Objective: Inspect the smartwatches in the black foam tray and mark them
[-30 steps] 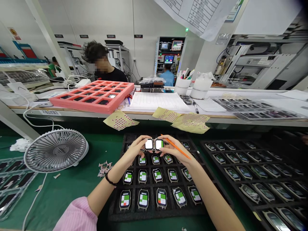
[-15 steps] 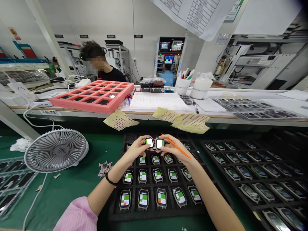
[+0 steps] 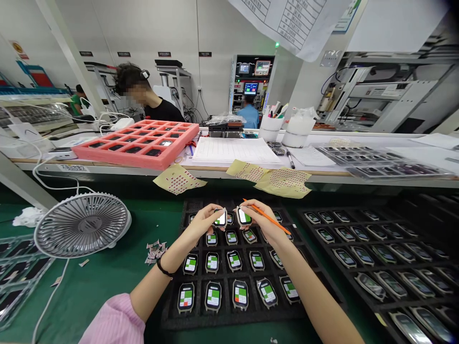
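My left hand (image 3: 205,220) grips a smartwatch (image 3: 220,218) without a strap, its screen lit white and green. A second lit smartwatch (image 3: 245,216) is held in my right hand (image 3: 258,217), thumb over its face. An orange stick-like tool (image 3: 270,220) also lies across my right hand, its far end past the knuckles. Both hands are above the far rows of a black foam tray (image 3: 224,276), where several smartwatches (image 3: 213,295) rest in pockets, most showing green and white screens, a few with a red patch. My forearms cover parts of the tray.
Right of it stands another black tray (image 3: 358,282) of watches. To the left are a grey fan (image 3: 84,224), small paper scraps (image 3: 155,251) and a clear tray (image 3: 27,272). A shelf ahead holds a pink foam tray (image 3: 165,160) and papers (image 3: 234,150). A co-worker (image 3: 161,109) sits beyond.
The two watches have moved apart, the left one turned more edge-on and the right one shifted slightly right and tilted. The orange tool moved a little right with my hand.
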### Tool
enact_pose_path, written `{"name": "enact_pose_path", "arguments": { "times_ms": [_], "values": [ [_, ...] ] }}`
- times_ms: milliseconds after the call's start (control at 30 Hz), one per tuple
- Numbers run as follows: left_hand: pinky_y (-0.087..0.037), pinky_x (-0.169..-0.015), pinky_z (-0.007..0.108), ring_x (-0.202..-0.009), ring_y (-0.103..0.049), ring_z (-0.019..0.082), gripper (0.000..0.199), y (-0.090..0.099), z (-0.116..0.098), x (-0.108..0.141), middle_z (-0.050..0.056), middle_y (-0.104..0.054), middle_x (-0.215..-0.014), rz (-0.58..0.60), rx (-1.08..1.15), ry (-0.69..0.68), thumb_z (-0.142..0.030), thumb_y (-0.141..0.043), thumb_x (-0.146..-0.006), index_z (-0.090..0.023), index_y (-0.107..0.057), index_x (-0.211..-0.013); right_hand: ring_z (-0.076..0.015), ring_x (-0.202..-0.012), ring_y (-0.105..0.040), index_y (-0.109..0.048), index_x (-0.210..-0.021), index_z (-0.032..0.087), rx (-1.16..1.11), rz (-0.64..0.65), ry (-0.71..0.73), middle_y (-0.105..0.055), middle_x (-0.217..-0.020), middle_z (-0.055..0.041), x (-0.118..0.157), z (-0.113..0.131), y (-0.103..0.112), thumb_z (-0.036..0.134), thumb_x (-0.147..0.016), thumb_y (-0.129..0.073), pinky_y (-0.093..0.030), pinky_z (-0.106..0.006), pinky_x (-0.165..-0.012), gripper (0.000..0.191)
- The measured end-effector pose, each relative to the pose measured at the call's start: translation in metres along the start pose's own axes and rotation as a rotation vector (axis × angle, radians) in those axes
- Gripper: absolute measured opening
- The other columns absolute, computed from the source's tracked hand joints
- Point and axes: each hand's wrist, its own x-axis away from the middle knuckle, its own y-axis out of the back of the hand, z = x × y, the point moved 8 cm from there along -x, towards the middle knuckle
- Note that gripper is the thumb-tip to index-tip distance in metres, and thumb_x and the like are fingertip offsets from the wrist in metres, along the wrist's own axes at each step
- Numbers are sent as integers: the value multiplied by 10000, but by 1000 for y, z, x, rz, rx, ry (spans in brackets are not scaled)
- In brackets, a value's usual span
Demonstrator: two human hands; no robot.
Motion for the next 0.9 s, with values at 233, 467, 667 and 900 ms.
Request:
{"name": "enact_pose_path", "arguments": {
  "times_ms": [233,467,667,900],
  "values": [
    [-321,-376,151,-709,-640,142,472,3,0,-1,57,-639,-944,-16,-20,-19,-359,-767,-664,-177,-536,-1033,-172,-598,-685,-602,-934,220,-11,91,24,-687,-909,-30,-2,0,-4,365,-699,-747,-531,-270,-488,311],
    [-302,-362,146,-682,-637,141,520,5,3,-3,28,-631,-829,-43,-19,-6,-330,-801,-610,-172,-546,-1034,-185,-700,-695,-579,-995,237,-32,183,36,-672,-999,-40,-3,-4,-9,268,-641,-792,-525,-263,-517,415],
    [-209,-340,143,-511,-567,84,414,7,3,-3,-11,-593,-690,-77,16,12,-471,-717,-688,-172,-557,-925,-169,-635,-689,-600,-959,228,-18,141,24,-676,-981,-40,-1,0,-9,355,-698,-753,-516,-258,-496,328],
    [-148,-343,136,-476,-538,62,387,3,4,-2,28,-667,-760,-36,5,21,-532,-634,-748,-172,-546,-859,-140,-495,-618,-627,-840,218,-5,-3,-45,-667,-800,-17,-3,-9,2,437,-694,-746,-469,-269,-448,289]
  ]
}}
